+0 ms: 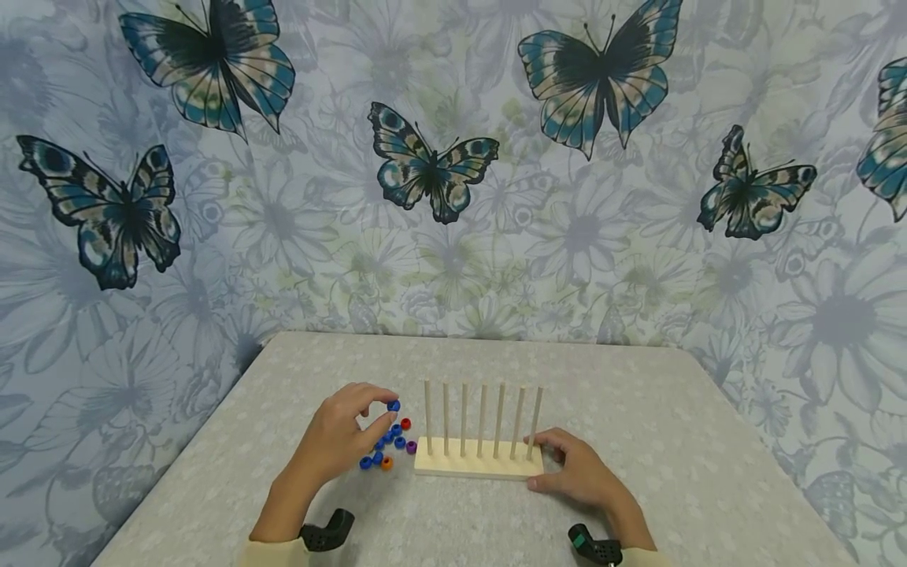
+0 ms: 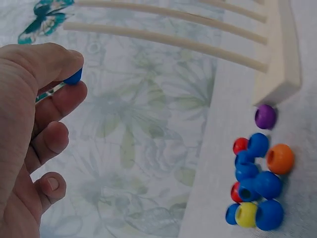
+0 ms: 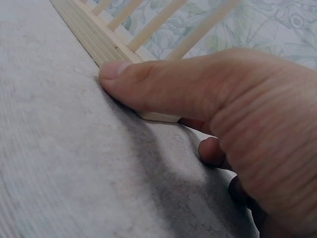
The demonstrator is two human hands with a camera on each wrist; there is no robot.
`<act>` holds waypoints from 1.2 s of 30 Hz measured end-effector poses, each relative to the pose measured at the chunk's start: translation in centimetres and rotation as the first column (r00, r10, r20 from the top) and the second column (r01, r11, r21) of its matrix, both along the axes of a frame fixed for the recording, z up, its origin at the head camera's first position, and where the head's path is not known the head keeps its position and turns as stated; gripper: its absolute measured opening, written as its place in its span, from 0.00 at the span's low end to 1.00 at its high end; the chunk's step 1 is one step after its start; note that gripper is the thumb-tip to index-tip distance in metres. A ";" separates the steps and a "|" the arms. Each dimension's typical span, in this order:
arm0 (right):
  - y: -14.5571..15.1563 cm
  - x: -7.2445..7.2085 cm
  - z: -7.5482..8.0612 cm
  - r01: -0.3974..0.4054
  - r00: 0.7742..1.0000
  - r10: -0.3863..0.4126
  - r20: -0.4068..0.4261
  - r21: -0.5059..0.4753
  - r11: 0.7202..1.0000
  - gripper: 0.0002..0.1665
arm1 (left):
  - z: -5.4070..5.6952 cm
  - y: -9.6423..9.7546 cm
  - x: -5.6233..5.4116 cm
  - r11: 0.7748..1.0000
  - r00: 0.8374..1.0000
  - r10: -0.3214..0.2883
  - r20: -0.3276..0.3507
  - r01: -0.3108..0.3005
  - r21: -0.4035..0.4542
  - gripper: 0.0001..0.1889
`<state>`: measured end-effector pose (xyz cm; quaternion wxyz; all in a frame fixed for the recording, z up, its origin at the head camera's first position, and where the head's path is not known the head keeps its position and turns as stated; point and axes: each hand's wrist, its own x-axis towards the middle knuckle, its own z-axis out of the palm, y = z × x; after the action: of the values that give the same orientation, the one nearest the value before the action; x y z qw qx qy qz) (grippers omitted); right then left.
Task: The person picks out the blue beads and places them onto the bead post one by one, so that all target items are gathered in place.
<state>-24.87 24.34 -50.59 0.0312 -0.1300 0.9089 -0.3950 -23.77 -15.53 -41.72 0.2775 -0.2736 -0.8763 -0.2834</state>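
Between thumb and forefinger my left hand [image 1: 338, 431] pinches a blue bead [image 1: 393, 405], raised above the table left of a wooden peg rack [image 1: 478, 466]. Only a small part of that bead shows in the left wrist view. The rack has a flat base with several upright pegs [image 1: 483, 421], all bare. At its right end my right hand [image 1: 575, 470] grips the base, thumb [image 3: 116, 74] along the front side and fingers behind. Loose beads lie by the rack's left end: several blue ones [image 2: 269, 214], a purple bead [image 2: 266, 116], an orange bead [image 2: 280, 158], a yellow bead [image 2: 246, 214] and two red ones.
A pale patterned cloth covers the table [image 1: 673, 441]. Behind it stands a wall [image 1: 453, 276] with flower and butterfly prints. Each wrist wears a black camera band, one at the left wrist [image 1: 327, 531] and one at the right [image 1: 595, 546].
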 end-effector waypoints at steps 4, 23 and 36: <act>0.1 -0.1 -0.2 0.002 1.000 -0.002 0.007 0.003 1.000 0.35 | 1.1 0.6 -0.2 1.000 1.000 -0.005 -0.013 0.005 -0.004 0.13; 0.2 -0.1 -0.2 -0.015 1.000 0.015 -0.013 0.002 1.000 0.35 | 3.0 1.8 -1.5 0.998 0.999 -0.034 -0.037 0.036 0.046 0.12; 0.0 0.2 0.3 -0.021 0.999 0.021 -0.028 0.008 1.000 0.36 | 3.0 2.4 -2.2 0.996 0.996 -0.067 -0.060 0.070 0.056 0.12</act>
<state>-24.72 24.36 -50.27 0.0233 -0.1449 0.9094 -0.3892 -25.99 -13.08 -38.70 0.3006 -0.3033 -0.8494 -0.3102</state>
